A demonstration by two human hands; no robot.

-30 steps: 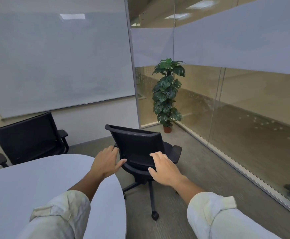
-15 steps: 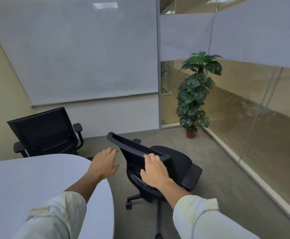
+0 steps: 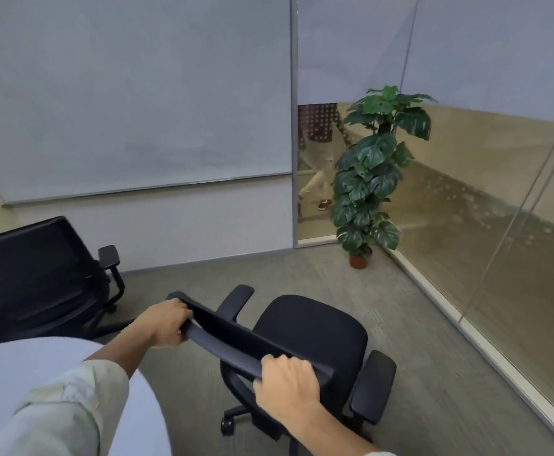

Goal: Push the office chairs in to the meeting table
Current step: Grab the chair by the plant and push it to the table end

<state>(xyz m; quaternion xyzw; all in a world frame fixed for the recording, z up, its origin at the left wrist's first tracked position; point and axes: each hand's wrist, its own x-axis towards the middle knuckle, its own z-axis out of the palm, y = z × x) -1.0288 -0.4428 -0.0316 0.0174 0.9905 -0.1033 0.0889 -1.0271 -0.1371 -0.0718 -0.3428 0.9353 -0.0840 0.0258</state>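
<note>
Black plastic fills both grips: the left hand [image 3: 165, 325] is curled around one end of the top edge of the chair back [image 3: 236, 340], fingers wrapped over it, and the right hand [image 3: 287, 381] is clamped on the other end of the same edge, knuckles up and fingertips tucked under the rim. That edge runs at a slant from upper left to lower right between the two hands. The office chair [image 3: 308, 337] they hold faces away from the person, its padded seat pointing toward the glass corner, one armrest [image 3: 372, 386] sticking out at the lower right and the other armrest [image 3: 234, 301] showing above the back. Its wheeled base [image 3: 232, 419] stands on the grey carpet, just beside the rounded end of the white surface [image 3: 22, 366], which sits at the lower left under the person's pale left sleeve [image 3: 61, 413]. A second chair [image 3: 35, 278], also black, stands further left beyond that surface, its back turned to the person and close to the wall. Above it a large whiteboard [image 3: 130, 93] covers the wall. In the far corner a potted plant [image 3: 372, 172] with broad green leaves stands against the glass wall [image 3: 499, 192], well apart from both chairs. Behind the glass, someone's legs [image 3: 316, 182] can be seen.
</note>
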